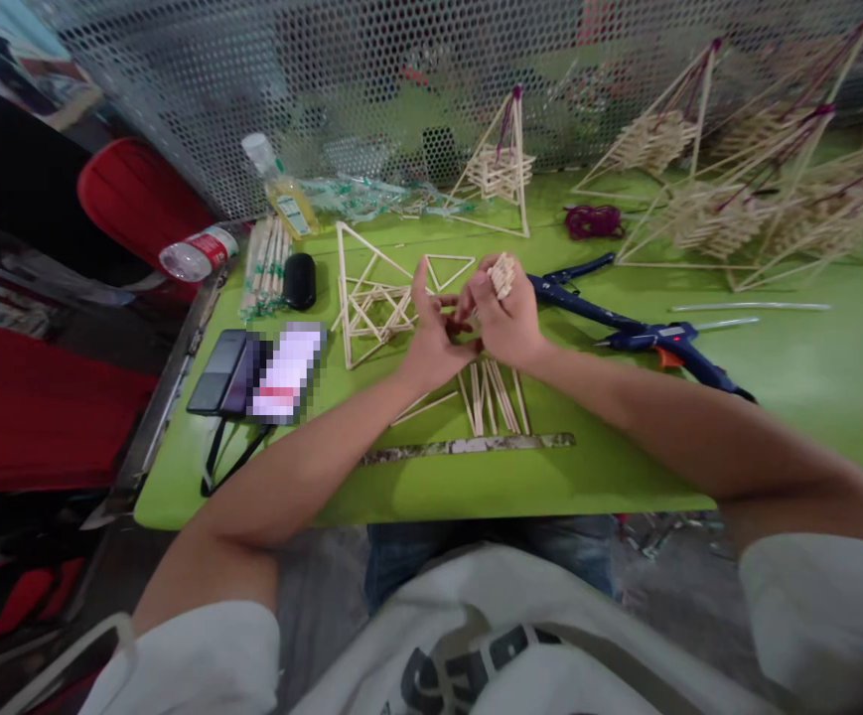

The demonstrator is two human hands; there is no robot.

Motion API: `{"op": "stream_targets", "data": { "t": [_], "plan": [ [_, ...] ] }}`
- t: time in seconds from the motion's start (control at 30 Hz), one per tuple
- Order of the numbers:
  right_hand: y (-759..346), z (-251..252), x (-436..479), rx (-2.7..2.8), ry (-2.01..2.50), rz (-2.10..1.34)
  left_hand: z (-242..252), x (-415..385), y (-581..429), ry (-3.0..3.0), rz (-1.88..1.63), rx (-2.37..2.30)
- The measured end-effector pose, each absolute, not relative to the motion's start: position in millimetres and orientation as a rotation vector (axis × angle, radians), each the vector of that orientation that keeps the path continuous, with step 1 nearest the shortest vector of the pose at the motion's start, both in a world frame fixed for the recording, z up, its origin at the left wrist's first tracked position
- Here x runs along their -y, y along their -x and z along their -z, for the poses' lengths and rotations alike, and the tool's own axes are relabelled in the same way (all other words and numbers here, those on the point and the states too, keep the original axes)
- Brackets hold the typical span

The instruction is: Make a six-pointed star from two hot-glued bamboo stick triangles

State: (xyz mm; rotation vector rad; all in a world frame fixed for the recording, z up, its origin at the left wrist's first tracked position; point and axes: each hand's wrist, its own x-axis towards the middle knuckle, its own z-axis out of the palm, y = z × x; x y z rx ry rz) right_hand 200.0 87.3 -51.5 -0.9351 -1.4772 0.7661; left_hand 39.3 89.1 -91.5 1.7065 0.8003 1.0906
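My right hand point(506, 316) is closed round a bundle of thin wooden sticks point(502, 276), whose ends poke out above the fist. Beside it, my left hand point(435, 333) has its thumb raised and its fingers stretched toward the right hand, with nothing visible in it. A frame of joined sticks point(380, 308) lies just left of my left hand. Behind the hands is a small stick triangle point(452, 283). Several loose sticks point(502, 402) lie on the green table in front of my wrists, above a flat patterned strip point(468, 449).
On the right lie a blue glue gun point(688, 353), a dark blue plier-like tool point(587, 303) and clear glue sticks point(751, 307). Purple string point(593, 221) and stick pyramids point(661, 139) stand behind. Phone point(288, 372), black case point(299, 281), packed sticks point(265, 263) and bottles point(291, 207) are left.
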Motion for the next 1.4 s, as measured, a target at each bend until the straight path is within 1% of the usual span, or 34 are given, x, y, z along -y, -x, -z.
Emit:
{"op": "stream_targets", "data": {
  "t": [0.13,0.27,0.4,0.53,0.73,0.83,0.93,0.97,1.17,1.4],
  "plan": [
    [-209.9,55.9,-109.2,1.383,0.995,-0.692,80.8,-80.4,-38.4,-1.681,-1.102,-0.914],
    [-215.4,64.5,-119.5,1.536,1.18,-0.667,75.9,-76.8,-38.8,-1.732,-1.106,-0.953],
    [-216.4,65.9,-120.5,1.661,1.254,-0.738,70.9,-73.9,-35.6,-1.714,-1.146,-1.004],
    [-215.1,58.4,-115.7,1.753,1.341,-0.72,57.6,-67.6,-29.6,-1.671,-1.113,-1.106],
    [-229.9,29.9,-129.1,1.839,1.519,-0.561,35.2,-49.3,-22.1,-1.738,-1.144,-1.129],
    [-238.2,11.0,-162.9,1.954,1.602,-0.451,28.5,-39.2,-20.2,-1.837,-1.046,-1.073],
    [-235.1,-1.7,-211.0,2.242,1.774,-0.132,23.2,-31.6,-18.9,-1.924,-0.866,-1.041],
    [-231.3,-3.5,-227.6,2.307,1.794,-0.108,21.6,-29.9,-18.6,-1.961,-0.818,-1.052],
    [-202.0,11.6,-297.5,2.478,1.869,-0.146,14.2,-31.3,-17.6,-2.269,-0.603,-1.127],
    [-198.4,31.1,-311.3,2.482,1.909,-0.154,13.4,-42.3,-17.0,-2.354,-0.471,-1.108]
  ]
}}
